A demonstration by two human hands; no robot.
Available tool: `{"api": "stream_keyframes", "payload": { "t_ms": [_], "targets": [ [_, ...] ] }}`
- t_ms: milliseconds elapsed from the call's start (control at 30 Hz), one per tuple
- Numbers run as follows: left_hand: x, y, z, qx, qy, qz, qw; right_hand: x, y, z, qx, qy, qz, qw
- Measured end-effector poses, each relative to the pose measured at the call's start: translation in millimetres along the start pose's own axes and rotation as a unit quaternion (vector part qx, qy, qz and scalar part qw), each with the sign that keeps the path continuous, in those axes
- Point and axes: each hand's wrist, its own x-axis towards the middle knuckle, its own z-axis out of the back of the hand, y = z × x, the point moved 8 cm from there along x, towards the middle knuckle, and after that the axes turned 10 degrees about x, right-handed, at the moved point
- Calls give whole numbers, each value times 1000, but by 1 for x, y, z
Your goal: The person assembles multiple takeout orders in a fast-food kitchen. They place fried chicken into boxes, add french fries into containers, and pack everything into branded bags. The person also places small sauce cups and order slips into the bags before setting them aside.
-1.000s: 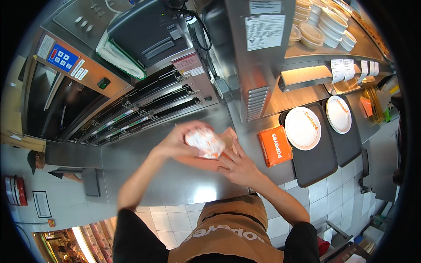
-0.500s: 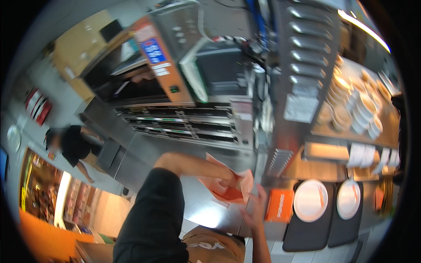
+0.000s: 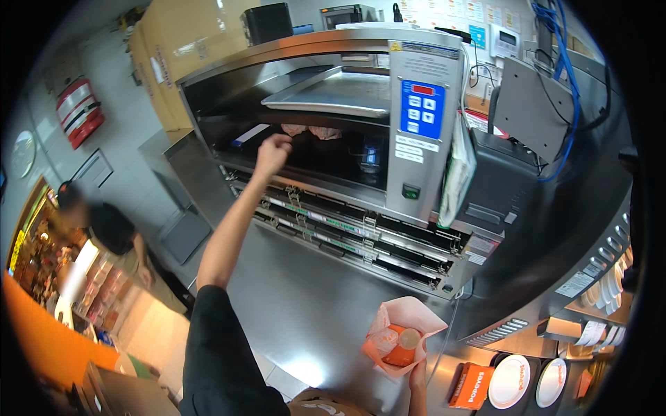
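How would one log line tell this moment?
left hand: at cabinet opening, near wrapped items; right hand: holding open bag; bag: partly filled

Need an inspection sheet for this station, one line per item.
Surface: silver steel counter; bright glare near its front edge.
Job's things: open pink paper bag containing a round beige-topped item and a white-and-orange wrapped item; pale wrapped packs inside the silver steel cabinet.
Clutter: orange box; two round white plates on dark trays.
Grips: left grip at the cabinet opening, fingers curled, contents unclear; right grip at the bag's lower right, partly hidden.
Cables: blue cables right of the cabinet.
Surroundings: person in dark top, left; red-and-white wall case.
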Motion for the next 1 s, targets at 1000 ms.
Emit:
{"api": "stream_keyframes", "payload": {
  "t_ms": [1000],
  "targets": [
    [81,79,-47,-398,272,119,868,531,160,-566,-621,52,223,749]
  ]
}}
